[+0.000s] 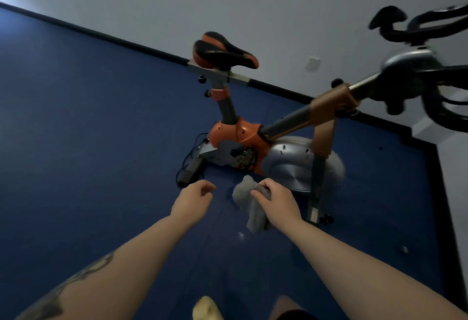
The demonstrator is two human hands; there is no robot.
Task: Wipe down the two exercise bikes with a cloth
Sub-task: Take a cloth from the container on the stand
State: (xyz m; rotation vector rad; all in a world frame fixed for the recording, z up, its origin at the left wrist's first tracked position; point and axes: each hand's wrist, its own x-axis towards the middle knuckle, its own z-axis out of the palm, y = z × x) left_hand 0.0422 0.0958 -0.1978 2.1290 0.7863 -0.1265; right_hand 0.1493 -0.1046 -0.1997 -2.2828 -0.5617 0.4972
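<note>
— Where are you in the job now?

— You stand in front of one bike [253,140], and your right hand [277,199] holds the cloth [249,200], fingers curled around it. The cloth hangs in the air, low and near the grey flywheel cover [293,165], but it does not touch the bike. Your left hand [195,197] is loosely curled and holds nothing.

— So is the wiping going on?

— I judge you are between strokes or only about to begin; no part of the cloth is on a surface. Only this one bike shows in the view, so I cannot tell about the second.

— What does the next move ask?

— Bring the cloth forward to the nearest part, probably the cover or the frame tube [291,122], and press it flat. The saddle [222,51] and handlebars [417,26] are higher, so you must raise your arm. Take care with the cable [188,157] on the floor [88,130].
</note>
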